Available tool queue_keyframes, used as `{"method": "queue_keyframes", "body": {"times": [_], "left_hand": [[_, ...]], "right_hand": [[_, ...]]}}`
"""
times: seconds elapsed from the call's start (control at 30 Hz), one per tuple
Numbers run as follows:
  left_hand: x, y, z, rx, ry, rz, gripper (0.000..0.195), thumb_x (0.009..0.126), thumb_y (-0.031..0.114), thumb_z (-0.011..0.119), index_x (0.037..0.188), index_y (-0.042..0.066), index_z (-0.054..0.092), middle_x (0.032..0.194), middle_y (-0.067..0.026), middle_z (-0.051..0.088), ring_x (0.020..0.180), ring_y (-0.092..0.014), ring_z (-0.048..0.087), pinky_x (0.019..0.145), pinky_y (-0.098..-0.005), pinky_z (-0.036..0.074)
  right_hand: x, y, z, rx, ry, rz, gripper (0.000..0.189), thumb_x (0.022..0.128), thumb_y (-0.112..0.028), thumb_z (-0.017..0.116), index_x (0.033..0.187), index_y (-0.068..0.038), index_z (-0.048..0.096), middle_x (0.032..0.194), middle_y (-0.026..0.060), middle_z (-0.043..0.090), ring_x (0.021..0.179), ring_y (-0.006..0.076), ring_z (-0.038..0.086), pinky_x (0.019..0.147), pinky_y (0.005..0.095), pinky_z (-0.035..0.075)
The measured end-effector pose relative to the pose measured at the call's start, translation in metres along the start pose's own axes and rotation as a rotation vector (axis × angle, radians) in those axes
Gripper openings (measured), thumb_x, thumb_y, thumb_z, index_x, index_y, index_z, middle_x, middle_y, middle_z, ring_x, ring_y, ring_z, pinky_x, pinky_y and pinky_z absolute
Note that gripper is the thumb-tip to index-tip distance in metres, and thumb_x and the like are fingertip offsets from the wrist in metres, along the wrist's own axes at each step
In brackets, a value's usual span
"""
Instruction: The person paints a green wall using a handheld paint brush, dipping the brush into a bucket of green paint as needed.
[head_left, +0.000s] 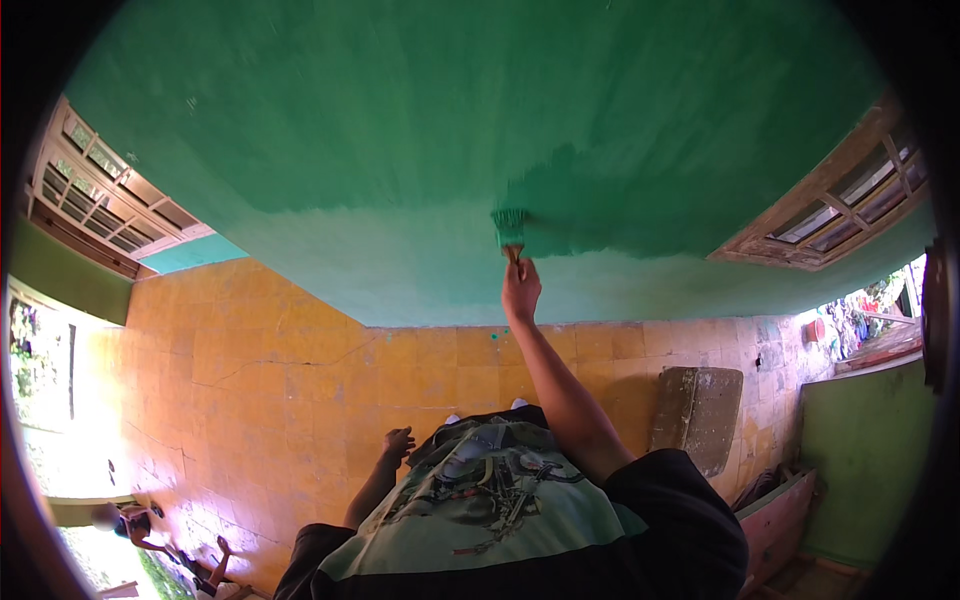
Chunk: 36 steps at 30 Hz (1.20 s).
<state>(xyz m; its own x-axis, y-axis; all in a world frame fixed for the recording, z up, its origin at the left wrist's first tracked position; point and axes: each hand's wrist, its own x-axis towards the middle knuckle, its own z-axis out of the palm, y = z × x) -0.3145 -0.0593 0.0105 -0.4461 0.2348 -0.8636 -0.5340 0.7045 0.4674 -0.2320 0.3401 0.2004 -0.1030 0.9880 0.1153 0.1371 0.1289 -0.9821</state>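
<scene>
Gripped by its wooden handle, a flat paintbrush (511, 231) is in my right hand (521, 292). Its bristles, coated in green paint, are against the wall (420, 112) or just off it; I cannot tell which. Darker, wet-looking green covers the wall's upper part and a patch right of the brush. Below and left of the bristles runs a paler green band (360, 262) down to the floor. My left hand (399, 442) hangs low beside my body with its fingers loosely apart, holding nothing.
Orange floor tiles (247, 375) carry a few green paint drops by the wall's foot. A brown box-like object (697, 416) stands on the floor to the right. Wooden-framed windows (840, 210) interrupt the wall. People (139, 525) sit at the far lower left. A red bucket (814, 330) is far right.
</scene>
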Motion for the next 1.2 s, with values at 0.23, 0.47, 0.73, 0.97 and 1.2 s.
{"method": "queue_keyframes", "body": {"times": [0.23, 0.47, 0.73, 0.97, 1.2], "left_hand": [[-0.004, 0.01, -0.001, -0.037, -0.007, 0.012, 0.035, 0.082, 0.032, 0.057, 0.104, 0.005, 0.054, 0.084, -0.0099, 0.061, 0.069, -0.019, 0.06, 0.058, -0.0333, 0.044], [0.008, -0.024, -0.024, -0.023, 0.019, -0.075, 0.042, 0.082, 0.029, 0.059, 0.111, 0.0, 0.051, 0.096, -0.0185, 0.062, 0.077, -0.025, 0.062, 0.061, -0.0359, 0.05], [-0.003, 0.005, 0.007, 0.097, -0.006, -0.007, 0.042, 0.082, 0.03, 0.058, 0.11, -0.002, 0.053, 0.089, -0.0166, 0.064, 0.075, -0.021, 0.063, 0.063, -0.032, 0.05], [0.027, 0.0, 0.012, -0.042, -0.036, -0.005, 0.04, 0.082, 0.026, 0.059, 0.11, 0.0, 0.052, 0.093, -0.0193, 0.062, 0.075, -0.027, 0.062, 0.063, -0.036, 0.051], [0.018, 0.016, 0.02, 0.038, -0.055, -0.014, 0.04, 0.082, 0.026, 0.059, 0.11, -0.001, 0.052, 0.096, -0.0204, 0.061, 0.079, -0.027, 0.063, 0.065, -0.0363, 0.052]], "right_hand": [[-0.005, 0.098, -0.002, -0.306, 0.021, 0.518, 0.032, 0.077, -0.028, 0.048, 0.069, 0.003, 0.05, 0.073, 0.026, 0.056, 0.071, 0.0429, 0.054, 0.061, 0.0496, 0.039], [0.0, -0.014, 0.012, -0.024, -0.005, 0.164, 0.025, 0.079, -0.02, 0.05, 0.064, 0.0, 0.047, 0.055, 0.0074, 0.044, 0.049, 0.0149, 0.041, 0.046, 0.0292, 0.033], [0.03, -0.087, -0.02, 0.38, -0.024, -0.067, 0.012, 0.084, -0.01, 0.047, 0.074, -0.004, 0.049, 0.057, -0.002, 0.04, 0.047, 0.0036, 0.034, 0.042, 0.0215, 0.028], [0.002, -0.023, -0.026, 0.113, -0.114, 0.467, 0.017, 0.082, -0.017, 0.05, 0.071, -0.005, 0.047, 0.055, 0.0002, 0.044, 0.042, 0.0075, 0.037, 0.035, 0.0245, 0.026], [0.025, -0.131, -0.047, 0.371, -0.244, 0.443, 0.017, 0.083, -0.017, 0.05, 0.074, -0.003, 0.049, 0.057, 0.0015, 0.045, 0.041, 0.0069, 0.036, 0.034, 0.0234, 0.024]]}}
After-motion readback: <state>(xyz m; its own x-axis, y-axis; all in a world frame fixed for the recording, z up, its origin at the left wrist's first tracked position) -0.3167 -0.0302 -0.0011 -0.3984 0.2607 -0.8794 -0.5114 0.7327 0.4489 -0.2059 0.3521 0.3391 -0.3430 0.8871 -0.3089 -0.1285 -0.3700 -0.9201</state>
